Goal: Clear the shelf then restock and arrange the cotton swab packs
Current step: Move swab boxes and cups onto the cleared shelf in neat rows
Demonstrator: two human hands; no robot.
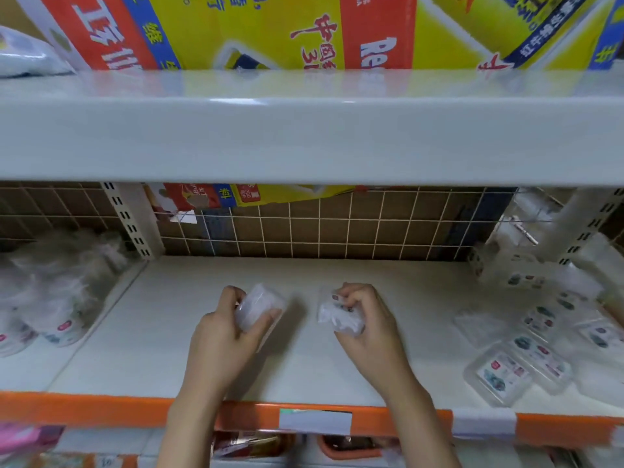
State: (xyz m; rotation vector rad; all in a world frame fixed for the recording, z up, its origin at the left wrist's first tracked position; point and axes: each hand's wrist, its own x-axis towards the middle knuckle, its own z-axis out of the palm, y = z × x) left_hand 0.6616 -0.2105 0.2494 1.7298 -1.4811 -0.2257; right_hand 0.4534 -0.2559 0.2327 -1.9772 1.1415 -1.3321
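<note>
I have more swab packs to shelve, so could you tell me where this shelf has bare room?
The white shelf is bare behind both hands up to the wire grid, and between the left hand and the tubs. The right end is crowded with flat clear packs, close beside the right hand.

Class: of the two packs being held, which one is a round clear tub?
The left hand holds the round clear tub; the right hand's pack is crumpled.
</note>
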